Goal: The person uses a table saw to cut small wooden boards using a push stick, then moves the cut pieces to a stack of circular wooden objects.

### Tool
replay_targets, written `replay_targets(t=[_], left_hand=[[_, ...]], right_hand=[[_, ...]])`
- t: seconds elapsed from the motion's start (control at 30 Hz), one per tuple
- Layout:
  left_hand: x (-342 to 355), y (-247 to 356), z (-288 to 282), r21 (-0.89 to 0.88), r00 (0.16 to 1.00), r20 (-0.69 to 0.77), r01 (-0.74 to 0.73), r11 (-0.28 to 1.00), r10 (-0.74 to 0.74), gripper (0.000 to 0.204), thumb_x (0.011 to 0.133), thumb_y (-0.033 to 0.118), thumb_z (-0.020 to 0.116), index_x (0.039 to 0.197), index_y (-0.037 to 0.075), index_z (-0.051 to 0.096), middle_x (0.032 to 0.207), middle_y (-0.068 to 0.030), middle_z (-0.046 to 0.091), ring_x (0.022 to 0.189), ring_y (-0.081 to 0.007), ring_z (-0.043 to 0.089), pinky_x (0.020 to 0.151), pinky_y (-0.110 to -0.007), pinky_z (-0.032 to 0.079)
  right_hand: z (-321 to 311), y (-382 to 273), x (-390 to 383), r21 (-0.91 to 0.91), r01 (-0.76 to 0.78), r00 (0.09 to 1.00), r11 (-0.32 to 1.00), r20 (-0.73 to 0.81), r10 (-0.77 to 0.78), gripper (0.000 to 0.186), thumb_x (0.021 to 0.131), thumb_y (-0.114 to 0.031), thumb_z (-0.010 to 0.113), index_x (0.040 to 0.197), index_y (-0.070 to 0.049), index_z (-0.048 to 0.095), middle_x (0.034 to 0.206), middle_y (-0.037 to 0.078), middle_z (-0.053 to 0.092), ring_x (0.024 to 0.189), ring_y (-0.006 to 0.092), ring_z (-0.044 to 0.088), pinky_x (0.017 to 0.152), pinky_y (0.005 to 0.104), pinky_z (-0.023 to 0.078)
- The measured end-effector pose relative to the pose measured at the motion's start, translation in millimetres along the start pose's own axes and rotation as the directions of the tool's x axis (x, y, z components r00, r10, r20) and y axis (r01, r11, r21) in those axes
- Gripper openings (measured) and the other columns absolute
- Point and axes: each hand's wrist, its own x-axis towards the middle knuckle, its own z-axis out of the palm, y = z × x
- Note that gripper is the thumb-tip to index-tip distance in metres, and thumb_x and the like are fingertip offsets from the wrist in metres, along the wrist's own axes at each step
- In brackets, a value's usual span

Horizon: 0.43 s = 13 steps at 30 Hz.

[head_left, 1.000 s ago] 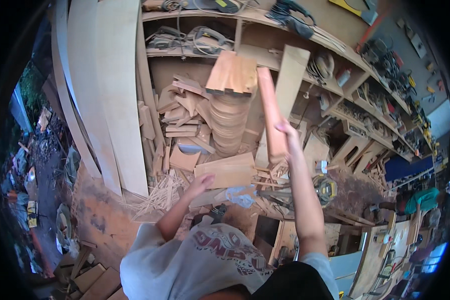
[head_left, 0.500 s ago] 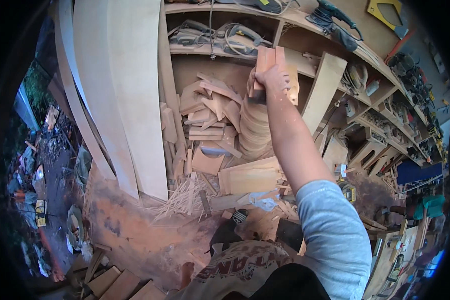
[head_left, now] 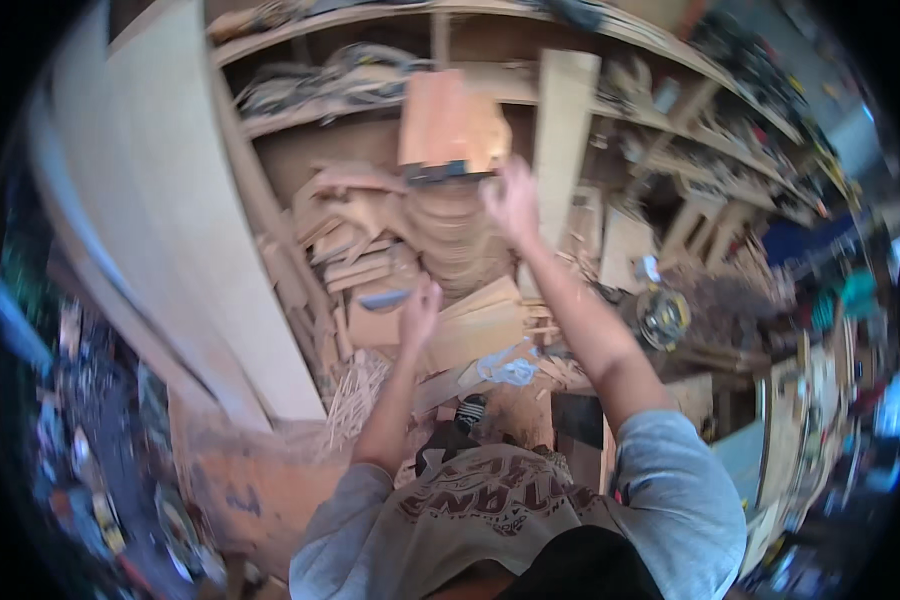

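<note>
On top of a tall stack of curved wooden pieces [head_left: 455,240] lie reddish-brown wooden blocks [head_left: 433,118], with a paler wooden piece [head_left: 488,130] beside them. A dark strip runs under the blocks' near edge. My right hand [head_left: 513,205] is just right of the stack top, its thumb and fingers apart and nothing visible in it. Lower down, in front of the stack, my left hand [head_left: 420,315] is raised over the wood scraps. Motion blur hides how its fingers are set, and I see no object in it.
Tall pale boards [head_left: 185,200] lean at the left. Wood offcuts [head_left: 360,265] are heaped beside the stack, with thin sticks [head_left: 355,390] on the floor. Shelves [head_left: 340,110] of tools run behind. An upright plank [head_left: 562,150] stands right of the stack; a blue plastic bag [head_left: 508,367] lies nearer me.
My right hand has let go of the wooden blocks and moved to their right. My left hand has risen into the middle of the view. The view has shifted and blurred.
</note>
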Motion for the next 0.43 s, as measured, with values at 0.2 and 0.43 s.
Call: replay_targets(t=[0.2, 0.43], left_hand=[[84, 177, 40, -0.544, 0.883, 0.189, -0.271, 0.794, 0.431, 0.036, 0.101, 0.015, 0.062, 0.135, 0.005, 0.066, 0.112, -0.0078, 0.07, 0.09, -0.0134, 0.065, 0.087, -0.03, 0.053], [43, 451, 43, -0.607, 0.078, -0.191, -0.793, -0.055, 0.978, 0.026, 0.097, 0.012, 0.059, 0.115, 0.0, 0.072, 0.118, -0.011, 0.066, 0.105, -0.0248, 0.063, 0.096, -0.034, 0.05]], right_hand=[[-186, 23, -416, -0.179, -0.528, 0.642, 0.83, 0.556, 0.528, 0.03, 0.09, -0.026, 0.06, 0.099, -0.001, 0.073, 0.102, 0.023, 0.073, 0.094, 0.0425, 0.069, 0.093, 0.049, 0.051], [-539, -141, -412, 0.267, -0.939, 0.094, 0.217, -0.408, 0.908, 0.019, 0.097, -0.021, 0.069, 0.1, -0.004, 0.076, 0.094, 0.01, 0.077, 0.103, 0.0177, 0.073, 0.073, 0.0306, 0.06]])
